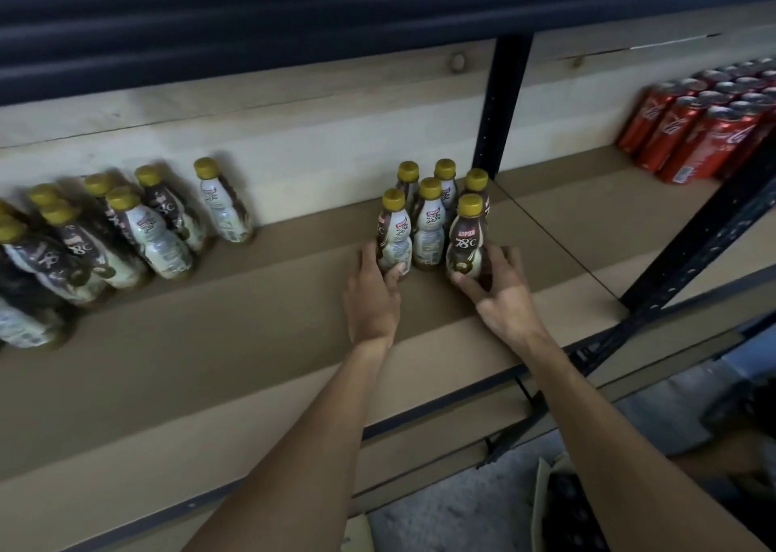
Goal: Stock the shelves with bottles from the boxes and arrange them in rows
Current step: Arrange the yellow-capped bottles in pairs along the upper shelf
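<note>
Several brown-and-white coffee bottles with gold caps stand in a tight cluster (428, 219) on the brown shelf board (260, 341), near a black upright post. My left hand (373, 295) grips the base of the cluster's front-left bottle (392, 232). Around the base of the front-right bottle (468, 240), my right hand (499, 291) has its fingers curled. Both bottles stand upright on the board. A second group of the same bottles (126, 232) stands further left along the shelf's back.
Red soda cans (697, 131) fill the neighbouring shelf bay at the right. A black upright (502, 102) and a slanted black frame post (693, 240) divide the bays. An open cardboard box (558, 509) sits on the floor below right.
</note>
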